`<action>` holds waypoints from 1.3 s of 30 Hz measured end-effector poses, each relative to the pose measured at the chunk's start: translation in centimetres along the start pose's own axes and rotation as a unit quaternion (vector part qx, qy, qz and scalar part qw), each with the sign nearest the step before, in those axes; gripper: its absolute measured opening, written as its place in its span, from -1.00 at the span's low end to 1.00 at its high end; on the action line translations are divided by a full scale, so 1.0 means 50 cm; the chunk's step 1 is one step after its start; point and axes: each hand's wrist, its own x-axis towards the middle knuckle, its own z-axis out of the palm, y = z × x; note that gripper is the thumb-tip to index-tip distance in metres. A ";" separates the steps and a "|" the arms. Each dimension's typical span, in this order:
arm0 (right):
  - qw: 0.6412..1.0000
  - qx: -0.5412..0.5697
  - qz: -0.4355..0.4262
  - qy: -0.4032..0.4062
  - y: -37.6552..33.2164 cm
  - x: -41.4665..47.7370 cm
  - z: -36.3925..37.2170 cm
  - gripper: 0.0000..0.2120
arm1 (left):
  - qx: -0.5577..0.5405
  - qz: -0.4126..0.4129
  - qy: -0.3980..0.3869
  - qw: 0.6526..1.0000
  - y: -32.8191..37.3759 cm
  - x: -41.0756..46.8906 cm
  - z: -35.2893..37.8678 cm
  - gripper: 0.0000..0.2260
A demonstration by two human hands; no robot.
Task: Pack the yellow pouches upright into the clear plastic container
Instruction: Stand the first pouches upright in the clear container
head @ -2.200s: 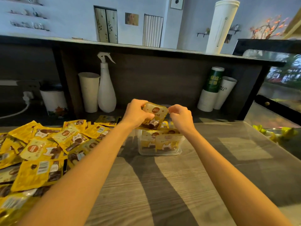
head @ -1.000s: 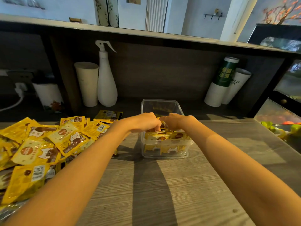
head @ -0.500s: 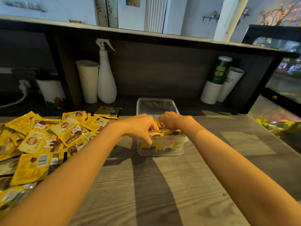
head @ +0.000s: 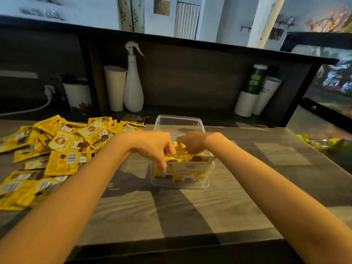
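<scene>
— How are the hands placed?
— Both forearms reach forward and meet over the clear plastic container [head: 179, 119]. The left hand [head: 150, 147] is palm down. Its fingers [head: 165, 162] curl over the left end of the upright pouches [head: 190, 168] and run down their near face; the thumb is hidden. The right hand [head: 198, 141] is bent at the wrist, fingertips bunched and pinching the top of a pouch just behind that front row.
— So both are gripping?
— Yes, each is closed on pouches inside the container. The pouches stand on edge against its near wall.
— And the surface?
— A grey wood-grain table [head: 190, 216], with the container near its middle. Loose pouches [head: 62, 149] lie flat in an overlapping heap to the left.
— Behind that?
— A dark recessed shelf under a counter top [head: 190, 41]. On it a white spray bottle [head: 133, 88] stands just beside a stack of white paper cups [head: 115, 86]. Further left a flower-printed cup [head: 78, 96] sits by a plugged-in white cable [head: 47, 92]. At the right a green cup [head: 256, 79] tops a stack among leaning white cups [head: 245, 103]. Pale walls rise above the counter.
</scene>
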 end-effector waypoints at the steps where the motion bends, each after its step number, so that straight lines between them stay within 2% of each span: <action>1: 1.000 0.001 -0.002 0.008 -0.008 -0.010 -0.001 -0.67 | 0.001 -0.001 0.004 1.000 0.002 -0.009 0.005 -0.77; 6: 0.999 -0.011 -0.027 0.041 -0.041 -0.051 0.005 -0.77 | -0.007 -0.022 0.027 0.999 0.022 -0.046 0.030 -0.76; 12: 0.997 0.032 -0.006 0.072 -0.057 -0.078 0.012 -0.80 | -0.025 -0.037 0.021 0.999 0.037 -0.077 0.046 -0.77; 14: 0.997 0.056 -0.001 0.044 -0.063 -0.080 0.009 -0.71 | -0.038 -0.038 0.012 0.998 0.038 -0.080 0.046 -0.77; 16: 0.998 0.058 -0.006 -0.023 -0.072 -0.078 0.004 -0.62 | -0.049 -0.043 0.001 0.998 0.036 -0.081 0.046 -0.79; 19: 0.996 0.038 -0.009 -0.085 -0.085 -0.086 -0.002 -0.63 | -0.058 -0.057 -0.010 0.997 0.039 -0.085 0.040 -0.71; 22: 0.997 0.068 0.010 -0.043 -0.078 -0.090 -0.001 -0.65 | -0.111 -0.094 0.018 0.989 0.042 -0.068 0.028 -0.60; 25: 0.999 0.048 -0.003 -0.014 -0.070 -0.083 0.009 -0.69 | -0.194 -0.109 0.105 0.969 0.033 -0.031 0.022 -0.54; 27: 0.999 0.033 -0.010 0.005 -0.070 -0.091 0.011 -0.72 | -0.189 -0.109 0.167 0.962 0.022 -0.016 0.025 -0.66; 30: 0.993 0.065 -0.027 0.100 -0.049 -0.106 0.010 -0.79 | -0.134 -0.093 0.212 0.963 0.002 -0.008 0.033 -0.80; 34: 0.955 0.200 -0.013 0.216 -0.022 -0.124 -0.001 -0.82 | -0.091 -0.078 0.231 0.966 -0.009 -0.008 0.040 -0.65; 36: 0.933 0.261 -0.025 0.245 -0.020 -0.136 -0.004 -0.83 | -0.102 -0.057 0.231 0.966 -0.005 -0.011 0.043 -0.67; 39: 0.923 0.288 -0.038 0.253 -0.023 -0.152 -0.004 -0.84 | -0.141 -0.025 0.242 0.960 0.008 -0.014 0.050 -0.91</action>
